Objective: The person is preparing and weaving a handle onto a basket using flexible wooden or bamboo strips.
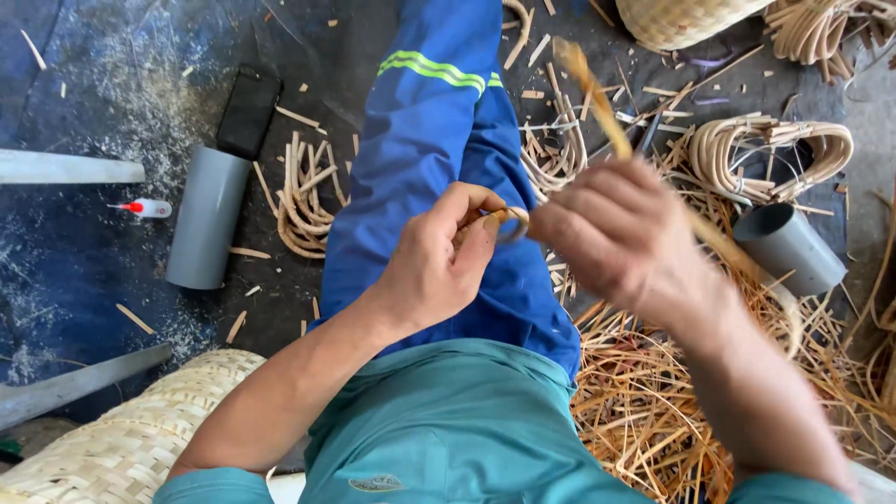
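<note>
Seen from above, left to right:
Basket: a pale woven basket (121, 439) fills the lower left corner, resting on the dark floor (84, 243).
Glue bottle: a small white bottle with a red tip (145, 208) lies on the floor, near a grey pipe (205, 217).
Phone: a black phone (248, 110) lies touching the pipe's far end.
Cane scraps: a bundle of bent cane pieces (303, 198) sits just beside a blue trouser leg (439, 149).
Left hand: the left hand (439, 261) hovers over the blue leg, its fingers (471, 201) clamped on a small cane loop (509, 222).
Right hand: the right hand (611, 233), blurred, meets the loop from the other side; its fingers are closed around a long cane strip (593, 93) that rises away from the person.
Shavings: a heap of orange cane shavings (644, 401) covers the floor at right.
Second pipe: a short grey pipe (789, 247) lies among them, below curved cane hoops (770, 154).
</note>
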